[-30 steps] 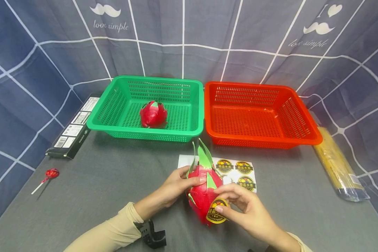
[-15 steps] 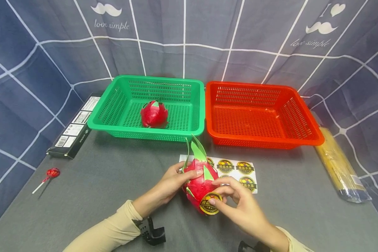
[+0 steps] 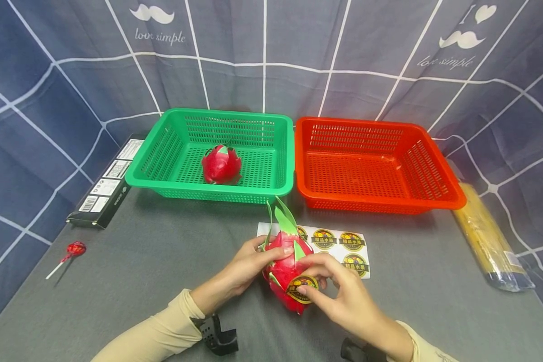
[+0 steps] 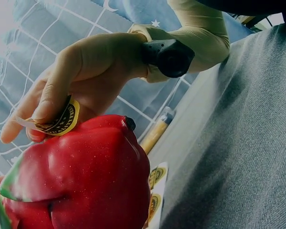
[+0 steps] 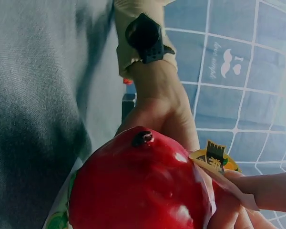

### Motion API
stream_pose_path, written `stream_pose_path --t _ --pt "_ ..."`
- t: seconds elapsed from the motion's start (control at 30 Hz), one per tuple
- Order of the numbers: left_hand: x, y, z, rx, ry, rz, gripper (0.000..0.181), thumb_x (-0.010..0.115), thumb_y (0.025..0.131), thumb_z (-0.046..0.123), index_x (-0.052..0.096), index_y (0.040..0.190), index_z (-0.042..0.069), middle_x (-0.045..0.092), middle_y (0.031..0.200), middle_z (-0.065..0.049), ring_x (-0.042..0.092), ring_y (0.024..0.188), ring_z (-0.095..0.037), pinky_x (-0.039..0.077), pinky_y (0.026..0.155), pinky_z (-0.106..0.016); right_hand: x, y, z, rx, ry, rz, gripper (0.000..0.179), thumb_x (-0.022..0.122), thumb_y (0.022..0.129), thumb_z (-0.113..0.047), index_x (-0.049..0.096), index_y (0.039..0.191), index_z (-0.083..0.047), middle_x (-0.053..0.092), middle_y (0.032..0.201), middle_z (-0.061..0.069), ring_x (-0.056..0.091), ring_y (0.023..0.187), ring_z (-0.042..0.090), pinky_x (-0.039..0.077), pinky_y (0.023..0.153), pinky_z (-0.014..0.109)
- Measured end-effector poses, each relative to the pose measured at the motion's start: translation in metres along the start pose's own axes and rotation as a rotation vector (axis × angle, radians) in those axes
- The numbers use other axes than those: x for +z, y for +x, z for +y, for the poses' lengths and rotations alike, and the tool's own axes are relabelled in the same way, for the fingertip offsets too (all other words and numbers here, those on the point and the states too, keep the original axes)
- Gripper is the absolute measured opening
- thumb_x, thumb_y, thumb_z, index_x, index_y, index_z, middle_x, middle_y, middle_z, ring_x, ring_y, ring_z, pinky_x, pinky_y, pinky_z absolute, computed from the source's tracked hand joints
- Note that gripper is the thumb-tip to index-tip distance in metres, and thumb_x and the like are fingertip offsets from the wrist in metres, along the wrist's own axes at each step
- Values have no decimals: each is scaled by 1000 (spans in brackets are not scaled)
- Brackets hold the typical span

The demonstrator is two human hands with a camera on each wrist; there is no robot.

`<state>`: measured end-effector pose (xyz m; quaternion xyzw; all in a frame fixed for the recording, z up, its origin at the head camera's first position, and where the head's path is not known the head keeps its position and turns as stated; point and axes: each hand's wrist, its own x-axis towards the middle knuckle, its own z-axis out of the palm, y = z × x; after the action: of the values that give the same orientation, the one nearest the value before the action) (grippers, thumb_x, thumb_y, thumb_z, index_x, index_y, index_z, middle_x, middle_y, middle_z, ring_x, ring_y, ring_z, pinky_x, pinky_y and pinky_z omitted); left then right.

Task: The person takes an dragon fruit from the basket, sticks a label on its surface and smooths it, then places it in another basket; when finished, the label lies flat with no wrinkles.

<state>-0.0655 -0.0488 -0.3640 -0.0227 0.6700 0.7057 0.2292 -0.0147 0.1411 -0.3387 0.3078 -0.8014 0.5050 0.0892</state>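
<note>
My left hand (image 3: 246,264) grips a red dragon fruit (image 3: 280,271) from its left side, thumb across the top. The fruit's green leaf tips point away from me and its dark stub end faces me. With thumb and fingers, my right hand (image 3: 344,291) pinches a round black-and-gold sticker (image 3: 302,290) at the fruit's lower right. From the left wrist, the sticker (image 4: 62,123) shows with its edge lying along the red skin (image 4: 95,171). In the right wrist view the sticker (image 5: 214,160) stands partly off the fruit, with a pale strip (image 5: 229,188) under the thumb.
Behind the fruit lies a white sheet of round stickers (image 3: 337,251). A green basket (image 3: 210,191) with another dragon fruit (image 3: 221,165) and a red basket (image 3: 380,202) stand at the back. A black box (image 3: 104,186) and lollipop (image 3: 74,249) are left, a yellow pack (image 3: 486,236) right.
The dragon fruit, both hands and the pinched sticker have shifted a little left and away from me. In the last half second the sticker has tilted slightly and the fruit has barely moved.
</note>
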Motion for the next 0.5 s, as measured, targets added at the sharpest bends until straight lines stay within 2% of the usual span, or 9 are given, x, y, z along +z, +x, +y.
stream_pose_path --t 0.1,0.23,0.4,0.5 --pt "1 -1 -1 -5 1 -13 48 67 77 26 53 114 -1 64 95 -7 59 82 -9 48 75 -23 -2 0 -2 84 25 -28 39 74 73 -9 56 108 -14 69 81 -6 50 68 1 40 59 16" --pt "1 -1 -2 -8 22 -15 47 67 78 27 53 113 -1 63 95 -8 59 81 -10 48 74 -23 -1 0 -3 82 -14 -32 41 74 73 -10 55 108 -14 68 81 -9 49 67 1 40 59 15" --pt "1 0 -2 -9 18 -21 47 66 78 27 53 115 -1 64 98 -9 59 83 -10 48 75 -23 1 -1 -1 -50 -139 2 44 74 71 -7 54 110 -9 68 83 -8 51 69 -3 38 62 9" --pt "0 0 -2 -1 19 -28 49 64 79 28 52 117 -1 63 100 -10 59 84 -10 48 75 -23 3 0 0 -157 -198 46 43 73 74 -10 54 111 -5 67 88 -3 54 73 -1 38 63 9"
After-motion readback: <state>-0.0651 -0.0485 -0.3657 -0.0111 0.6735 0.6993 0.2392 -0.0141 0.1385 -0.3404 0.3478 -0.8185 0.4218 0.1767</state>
